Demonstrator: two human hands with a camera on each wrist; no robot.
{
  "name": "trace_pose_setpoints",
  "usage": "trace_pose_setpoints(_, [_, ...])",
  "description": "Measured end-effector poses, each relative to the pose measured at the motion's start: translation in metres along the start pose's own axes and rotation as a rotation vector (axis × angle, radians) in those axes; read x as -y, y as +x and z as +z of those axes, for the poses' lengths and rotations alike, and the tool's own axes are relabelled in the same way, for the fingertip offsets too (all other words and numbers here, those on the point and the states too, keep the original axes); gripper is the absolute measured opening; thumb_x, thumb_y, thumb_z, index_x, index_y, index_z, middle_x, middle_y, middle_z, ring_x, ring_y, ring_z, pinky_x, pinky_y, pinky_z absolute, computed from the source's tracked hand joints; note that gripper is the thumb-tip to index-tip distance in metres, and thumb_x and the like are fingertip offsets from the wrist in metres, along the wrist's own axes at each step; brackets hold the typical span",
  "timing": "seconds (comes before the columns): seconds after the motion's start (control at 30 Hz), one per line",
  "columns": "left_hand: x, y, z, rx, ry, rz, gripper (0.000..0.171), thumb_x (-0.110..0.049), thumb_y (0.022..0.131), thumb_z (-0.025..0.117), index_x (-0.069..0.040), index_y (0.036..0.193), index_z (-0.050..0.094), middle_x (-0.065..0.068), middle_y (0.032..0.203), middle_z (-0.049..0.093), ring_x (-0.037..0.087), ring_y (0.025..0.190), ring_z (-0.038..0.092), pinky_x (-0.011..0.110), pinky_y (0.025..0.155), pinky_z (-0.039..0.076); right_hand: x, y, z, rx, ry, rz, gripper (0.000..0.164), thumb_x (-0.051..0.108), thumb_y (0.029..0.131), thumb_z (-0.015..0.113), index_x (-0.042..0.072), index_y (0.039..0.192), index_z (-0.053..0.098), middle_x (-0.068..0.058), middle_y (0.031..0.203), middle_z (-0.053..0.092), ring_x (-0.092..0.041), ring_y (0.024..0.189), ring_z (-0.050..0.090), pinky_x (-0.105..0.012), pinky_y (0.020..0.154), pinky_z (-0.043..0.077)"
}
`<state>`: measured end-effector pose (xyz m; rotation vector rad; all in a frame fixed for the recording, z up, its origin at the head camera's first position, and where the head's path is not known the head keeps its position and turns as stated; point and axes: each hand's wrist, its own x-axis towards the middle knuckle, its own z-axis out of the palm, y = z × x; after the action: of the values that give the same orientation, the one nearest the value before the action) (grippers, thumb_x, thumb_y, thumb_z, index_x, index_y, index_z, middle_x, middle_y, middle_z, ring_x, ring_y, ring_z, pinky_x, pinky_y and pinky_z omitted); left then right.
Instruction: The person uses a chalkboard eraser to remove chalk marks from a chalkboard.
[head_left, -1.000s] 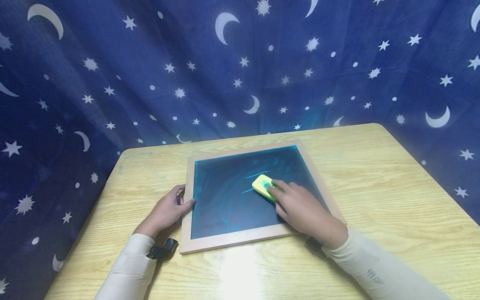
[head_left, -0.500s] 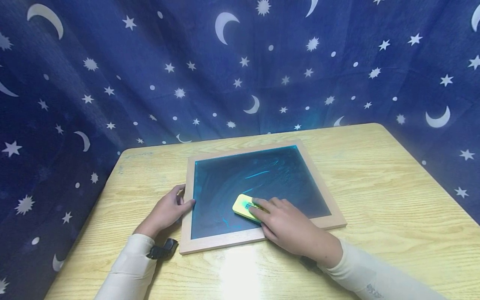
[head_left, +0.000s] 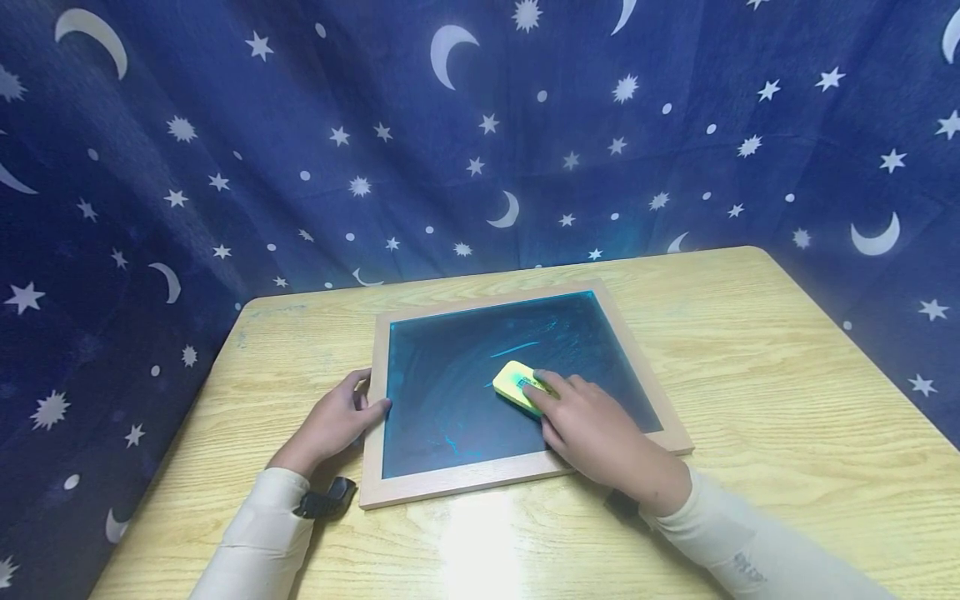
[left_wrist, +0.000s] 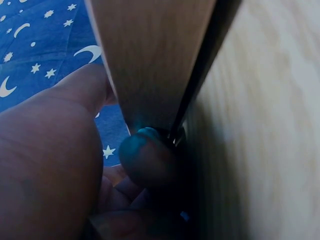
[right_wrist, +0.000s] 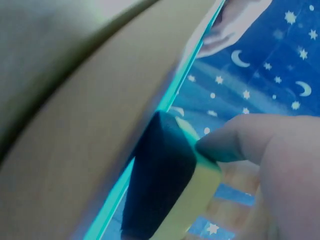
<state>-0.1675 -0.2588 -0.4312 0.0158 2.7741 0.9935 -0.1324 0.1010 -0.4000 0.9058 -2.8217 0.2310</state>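
Note:
A small wood-framed chalkboard [head_left: 438, 362] lies at a slight angle in the middle of the table in the head view. My left hand [head_left: 337, 425] grips its left edge, thumb on top of the frame. The left wrist view shows the frame's wooden side [left_wrist: 155, 60] and a fingertip with blue chalk on it. My right hand [head_left: 596, 429] holds a yellow board eraser [head_left: 513, 381] against the dark surface, right of centre. In the right wrist view the eraser's black felt side [right_wrist: 162, 170] meets the board. Blue chalk strokes [head_left: 514, 349] show just beyond the eraser.
The light wood table [head_left: 765, 358] extends around the board. Behind it hangs a dark blue curtain [head_left: 420, 142] with moons and stars. Faint blue chalk smudges [head_left: 277, 311] mark the table's far left corner. A black wrist strap [head_left: 327, 498] sits on the left sleeve.
The right hand slid the eraser down and left, then back up and right. The lower chalk stroke has become shorter. The left hand and the chalkboard stay in place.

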Motion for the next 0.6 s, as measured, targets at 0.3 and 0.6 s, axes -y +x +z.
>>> trace_pose_setpoints(0.3, [0.000,0.000,0.000,0.003,0.001,-0.003,0.074,-0.039,0.097,0.063,-0.001,0.152,0.033,0.008,0.087,0.059,0.017,0.072,0.055,0.031,0.062,0.043,-0.019,0.004,-0.004,0.006,-0.022,0.126,0.042,0.014,0.092,0.060,0.008,0.133,0.063,-0.021,0.136,0.058,-0.039,0.104,0.065,-0.050,0.084,0.054])
trace_pose_setpoints(0.6, [-0.001,0.000,0.000,0.000,0.011,-0.007,0.073,-0.039,0.097,0.063,-0.002,0.152,0.033,0.008,0.088,0.060,0.017,0.074,0.056,0.031,0.064,0.043,-0.030,0.005,-0.006,0.017,-0.024,0.177,0.043,0.014,0.092,0.059,0.006,0.134,0.062,-0.024,0.136,0.058,-0.041,0.106,0.065,-0.053,0.088,0.054])
